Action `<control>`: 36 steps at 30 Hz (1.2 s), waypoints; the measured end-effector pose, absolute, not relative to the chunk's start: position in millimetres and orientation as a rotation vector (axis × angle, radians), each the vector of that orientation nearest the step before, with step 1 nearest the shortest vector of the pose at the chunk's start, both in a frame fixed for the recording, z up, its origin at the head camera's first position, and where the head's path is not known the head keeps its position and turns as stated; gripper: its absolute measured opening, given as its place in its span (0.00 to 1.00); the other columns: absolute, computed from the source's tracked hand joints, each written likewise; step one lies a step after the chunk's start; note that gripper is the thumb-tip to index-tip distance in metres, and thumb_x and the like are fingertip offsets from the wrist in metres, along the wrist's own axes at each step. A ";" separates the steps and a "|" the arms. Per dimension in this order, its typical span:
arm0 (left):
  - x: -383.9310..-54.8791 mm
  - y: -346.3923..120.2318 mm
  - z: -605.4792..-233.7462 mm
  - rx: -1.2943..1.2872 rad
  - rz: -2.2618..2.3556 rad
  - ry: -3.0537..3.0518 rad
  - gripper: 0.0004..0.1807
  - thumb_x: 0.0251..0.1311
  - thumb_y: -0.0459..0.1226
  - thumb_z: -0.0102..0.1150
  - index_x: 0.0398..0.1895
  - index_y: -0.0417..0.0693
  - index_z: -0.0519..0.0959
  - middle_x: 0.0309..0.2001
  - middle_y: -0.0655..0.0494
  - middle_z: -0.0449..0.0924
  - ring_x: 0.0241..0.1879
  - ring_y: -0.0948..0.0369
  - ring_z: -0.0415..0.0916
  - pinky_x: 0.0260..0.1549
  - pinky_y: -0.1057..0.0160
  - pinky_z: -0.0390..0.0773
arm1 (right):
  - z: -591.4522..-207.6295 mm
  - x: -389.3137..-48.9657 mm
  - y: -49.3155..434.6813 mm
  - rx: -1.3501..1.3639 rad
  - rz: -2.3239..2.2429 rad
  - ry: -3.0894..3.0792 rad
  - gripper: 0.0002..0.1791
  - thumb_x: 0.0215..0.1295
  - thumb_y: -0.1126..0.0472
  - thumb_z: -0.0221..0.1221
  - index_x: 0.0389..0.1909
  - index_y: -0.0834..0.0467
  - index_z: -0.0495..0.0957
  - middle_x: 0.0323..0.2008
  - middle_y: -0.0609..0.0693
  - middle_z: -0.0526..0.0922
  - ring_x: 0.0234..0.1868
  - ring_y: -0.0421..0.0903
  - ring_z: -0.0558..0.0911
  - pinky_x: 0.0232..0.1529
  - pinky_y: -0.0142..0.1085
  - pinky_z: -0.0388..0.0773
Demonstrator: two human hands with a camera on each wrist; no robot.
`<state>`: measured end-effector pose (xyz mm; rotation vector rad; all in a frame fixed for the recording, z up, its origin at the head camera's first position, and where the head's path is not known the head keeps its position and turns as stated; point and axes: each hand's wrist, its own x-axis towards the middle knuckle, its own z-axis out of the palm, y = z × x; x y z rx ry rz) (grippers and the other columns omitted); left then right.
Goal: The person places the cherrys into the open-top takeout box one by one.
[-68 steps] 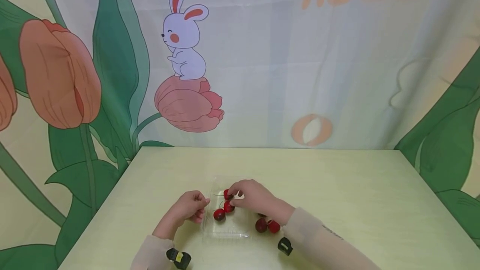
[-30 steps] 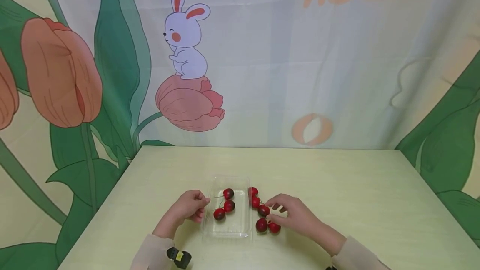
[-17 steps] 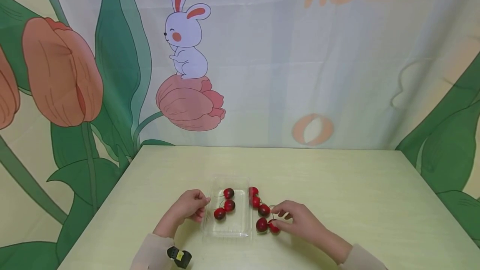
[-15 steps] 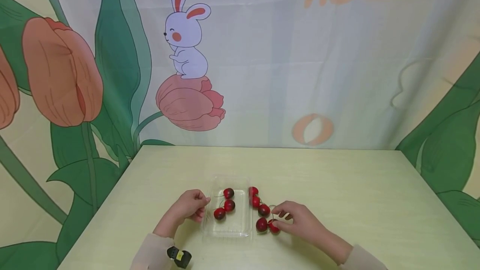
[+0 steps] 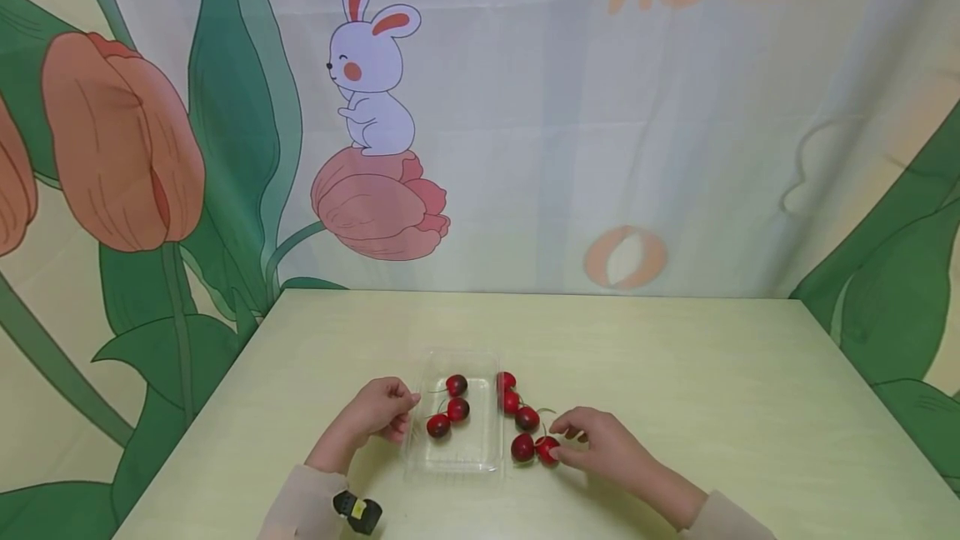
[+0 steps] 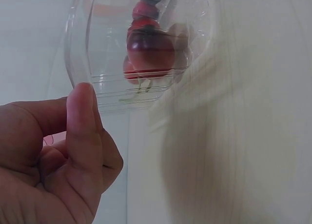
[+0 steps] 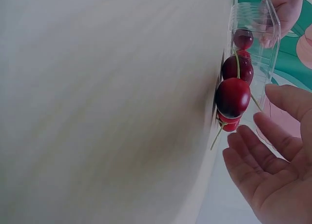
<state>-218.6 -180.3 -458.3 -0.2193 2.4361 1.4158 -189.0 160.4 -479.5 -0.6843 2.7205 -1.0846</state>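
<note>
My left hand [image 5: 382,409] pinches the left rim of a clear plastic box [image 5: 480,448] between thumb and finger; the left wrist view shows the fingertips right at the rim. Three dark red cherries lie in the box, among them a front cherry [image 5: 438,426] with a thin stem. Right of the box several more cherries rest on the table. My right hand [image 5: 600,442] is beside the nearest right cherry [image 5: 547,451], its fingers relaxed and parted around the cherry's right side. In the right wrist view, thumb and fingers stand apart near that cherry [image 7: 233,98], with nothing between them.
A pale yellow table [image 5: 675,373] lies under everything. Behind it hangs a curtain [image 5: 525,107] printed with tulips and a rabbit. Other cherries, such as the middle cherry [image 5: 527,418], stand in a loose row along the box's right side. A black wrist device [image 5: 358,512] sits by the left sleeve.
My right hand has left the cherries inside the box and moved right to the outer cherries, shifting slightly toward the rightmost one. The left hand stays at the box rim.
</note>
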 end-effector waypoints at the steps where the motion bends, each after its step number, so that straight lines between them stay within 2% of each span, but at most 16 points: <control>1: -218.5 -180.4 -458.4 -0.219 1.415 2.436 0.10 0.74 0.37 0.56 0.35 0.40 0.73 0.23 0.55 0.70 0.20 0.63 0.71 0.20 0.70 0.81 | -479.9 -189.3 160.2 -0.671 -1.072 2.722 0.12 0.61 0.58 0.70 0.44 0.58 0.84 0.44 0.50 0.87 0.42 0.45 0.83 0.44 0.33 0.83; 14: -217.0 -180.4 -457.0 -0.206 1.435 2.434 0.11 0.74 0.36 0.56 0.33 0.40 0.73 0.23 0.55 0.69 0.20 0.63 0.71 0.19 0.70 0.81 | -479.2 -193.2 154.1 -0.610 -1.033 2.674 0.19 0.56 0.60 0.73 0.48 0.61 0.84 0.46 0.54 0.87 0.43 0.47 0.83 0.43 0.36 0.84; 25: -217.7 -180.6 -458.8 -0.210 1.425 2.447 0.11 0.74 0.37 0.56 0.33 0.40 0.73 0.23 0.55 0.70 0.20 0.63 0.71 0.20 0.69 0.82 | -477.7 -196.2 147.9 -0.620 -1.049 2.624 0.20 0.55 0.63 0.74 0.49 0.65 0.83 0.43 0.55 0.87 0.41 0.47 0.84 0.41 0.39 0.85; 36: -218.1 -180.6 -459.0 -0.211 1.427 2.442 0.11 0.74 0.37 0.56 0.33 0.40 0.73 0.23 0.55 0.69 0.19 0.63 0.71 0.19 0.69 0.81 | -479.8 -198.8 146.7 -0.644 -1.055 2.597 0.17 0.57 0.64 0.73 0.47 0.65 0.84 0.40 0.53 0.87 0.39 0.46 0.83 0.37 0.30 0.81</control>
